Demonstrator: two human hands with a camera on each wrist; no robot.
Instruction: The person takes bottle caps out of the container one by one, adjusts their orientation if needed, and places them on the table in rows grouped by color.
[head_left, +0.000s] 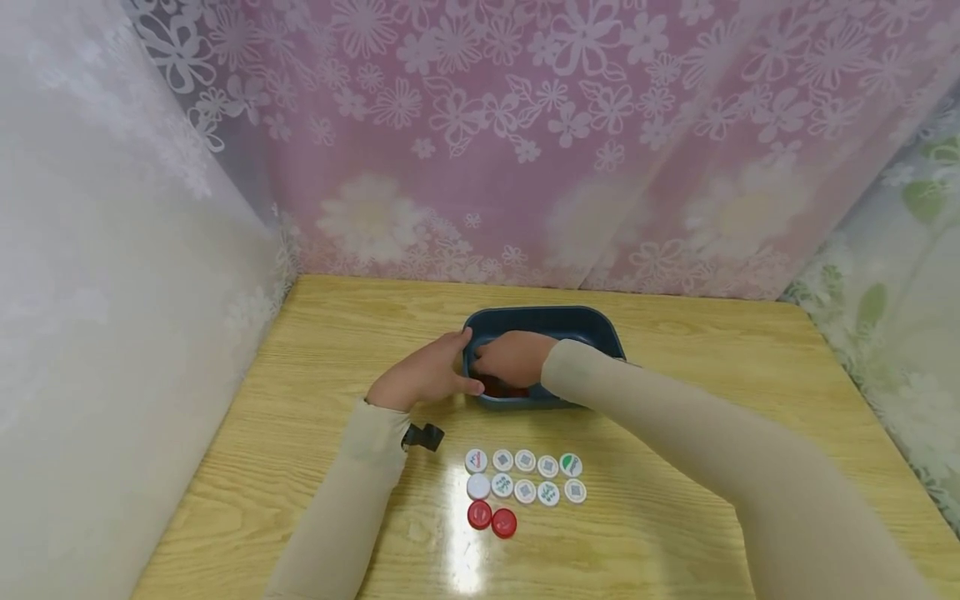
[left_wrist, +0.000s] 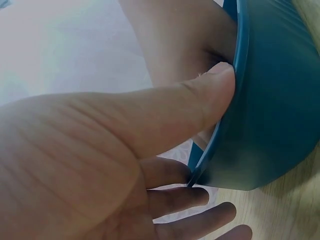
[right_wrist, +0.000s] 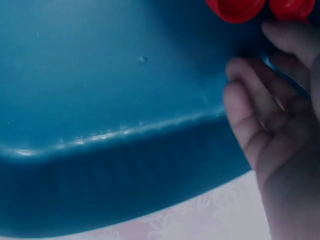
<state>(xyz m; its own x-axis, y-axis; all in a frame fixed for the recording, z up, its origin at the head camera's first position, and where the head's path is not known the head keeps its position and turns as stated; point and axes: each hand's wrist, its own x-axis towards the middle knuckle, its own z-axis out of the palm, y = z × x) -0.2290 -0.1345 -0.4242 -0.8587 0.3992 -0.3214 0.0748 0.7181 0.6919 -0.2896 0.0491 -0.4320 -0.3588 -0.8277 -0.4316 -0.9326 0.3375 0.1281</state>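
Observation:
A dark blue plastic basin stands on the table. At its left end is my left hand, fingers spread, with thumb and index fingertip touching the rim; the other fingers extend loosely outside the wall. Reaching down into the basin is my right hand, its fingers loosely bent near the floor and wall. Red bottle caps lie inside by the right thumb, and nothing shows in the right hand's grasp. In the head view the right hand and sleeve cover part of the inside.
In front of the basin, white bottle caps, some with printed marks, lie in two rows. Below them are two red caps. The wooden table meets a pink floral curtain behind, with pale curtains at both sides.

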